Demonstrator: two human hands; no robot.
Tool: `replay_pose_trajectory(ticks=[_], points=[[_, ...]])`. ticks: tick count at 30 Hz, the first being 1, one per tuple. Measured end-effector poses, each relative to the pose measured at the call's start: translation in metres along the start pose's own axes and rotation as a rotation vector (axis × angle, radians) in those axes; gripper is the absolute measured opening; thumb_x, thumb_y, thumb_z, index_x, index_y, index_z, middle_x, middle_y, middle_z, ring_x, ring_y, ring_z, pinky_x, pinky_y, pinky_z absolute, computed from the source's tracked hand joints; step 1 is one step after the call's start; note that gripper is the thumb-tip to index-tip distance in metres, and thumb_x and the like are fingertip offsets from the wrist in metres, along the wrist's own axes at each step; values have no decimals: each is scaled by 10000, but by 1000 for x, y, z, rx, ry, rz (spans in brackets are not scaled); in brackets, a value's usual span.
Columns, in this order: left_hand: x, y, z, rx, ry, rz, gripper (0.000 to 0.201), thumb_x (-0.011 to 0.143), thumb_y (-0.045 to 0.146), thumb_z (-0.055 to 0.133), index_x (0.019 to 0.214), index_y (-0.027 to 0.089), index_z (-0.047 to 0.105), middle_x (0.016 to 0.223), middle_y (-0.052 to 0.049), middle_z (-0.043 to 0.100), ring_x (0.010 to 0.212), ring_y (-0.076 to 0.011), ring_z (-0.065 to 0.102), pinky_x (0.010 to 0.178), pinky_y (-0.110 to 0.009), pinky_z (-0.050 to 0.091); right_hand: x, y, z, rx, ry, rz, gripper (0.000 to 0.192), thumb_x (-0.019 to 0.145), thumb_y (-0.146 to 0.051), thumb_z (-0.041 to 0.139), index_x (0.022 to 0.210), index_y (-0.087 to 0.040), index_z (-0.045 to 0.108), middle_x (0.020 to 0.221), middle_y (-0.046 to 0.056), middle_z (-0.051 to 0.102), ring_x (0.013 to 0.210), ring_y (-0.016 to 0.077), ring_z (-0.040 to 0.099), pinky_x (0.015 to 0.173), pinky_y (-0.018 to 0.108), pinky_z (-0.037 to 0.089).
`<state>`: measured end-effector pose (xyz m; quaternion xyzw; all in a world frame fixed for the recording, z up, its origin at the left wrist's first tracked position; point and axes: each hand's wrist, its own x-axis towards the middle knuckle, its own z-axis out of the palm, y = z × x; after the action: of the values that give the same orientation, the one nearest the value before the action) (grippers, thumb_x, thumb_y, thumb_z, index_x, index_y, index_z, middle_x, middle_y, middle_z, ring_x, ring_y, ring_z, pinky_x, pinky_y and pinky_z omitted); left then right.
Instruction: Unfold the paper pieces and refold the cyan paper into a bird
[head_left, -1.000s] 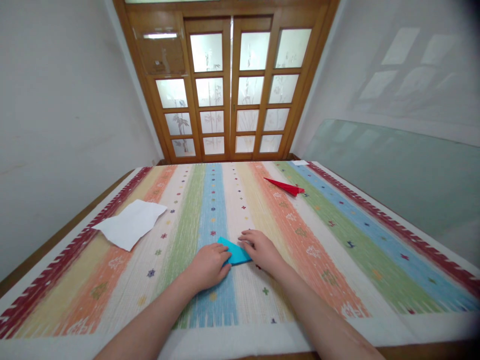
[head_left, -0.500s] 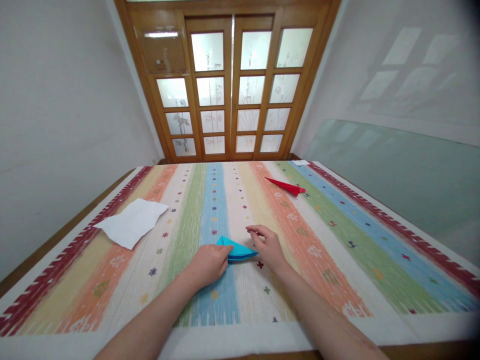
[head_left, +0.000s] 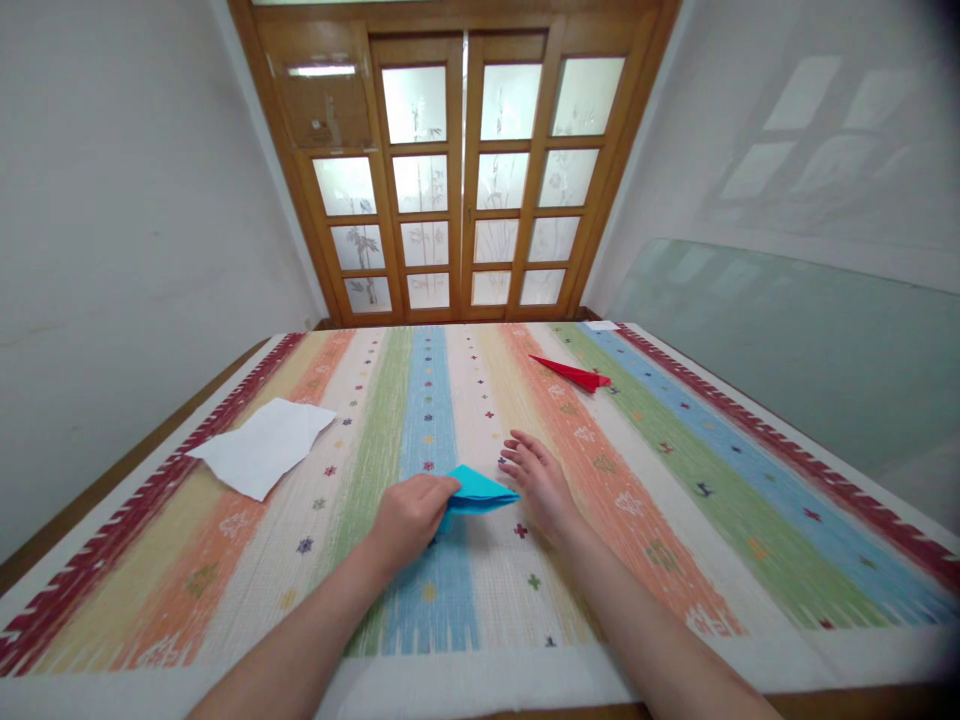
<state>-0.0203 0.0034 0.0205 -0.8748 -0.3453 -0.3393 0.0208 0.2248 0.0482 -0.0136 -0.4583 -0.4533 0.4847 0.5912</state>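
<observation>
My left hand (head_left: 409, 518) pinches the near-left end of a folded blue paper (head_left: 480, 491) and holds it a little above the striped cloth (head_left: 675, 500). The paper's pointed end aims right. My right hand (head_left: 538, 480) lies just right of the paper with its fingers spread flat on the cloth, holding nothing. Whether its fingertips touch the paper is unclear.
A folded red paper plane (head_left: 574, 372) lies far back on the right. White torn sheets (head_left: 261, 447) sit at the left. A small white slip (head_left: 602, 325) is at the far edge. Wooden glass-paned doors (head_left: 465, 170) stand beyond; a glass panel (head_left: 787, 340) leans on the right wall.
My left hand has lifted the blue paper off the cloth and turned it. My right hand let go of the paper, moved right and flattened its fingers on the cloth.
</observation>
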Motion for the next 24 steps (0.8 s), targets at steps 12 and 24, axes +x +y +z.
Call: replay_pose_trajectory(ticks=[12,24], points=[[0,5,-3,-171,183,161,382,943,56,488,1297,174,570,1174,-139,716,1118,-216,662,929,-394,569,-44,-23,36,751,-516,677,462,959,-513,574,1303,-205,576,1155,98,698,947,218,683,850,366,520],[0,5,1,-94,168,66,341,936,101,533,1263,183,582,1104,-102,735,1017,-201,694,888,-351,571,-43,-10,35,840,-543,740,366,1005,-441,515,1237,-175,611,1002,76,722,817,194,682,692,295,523]])
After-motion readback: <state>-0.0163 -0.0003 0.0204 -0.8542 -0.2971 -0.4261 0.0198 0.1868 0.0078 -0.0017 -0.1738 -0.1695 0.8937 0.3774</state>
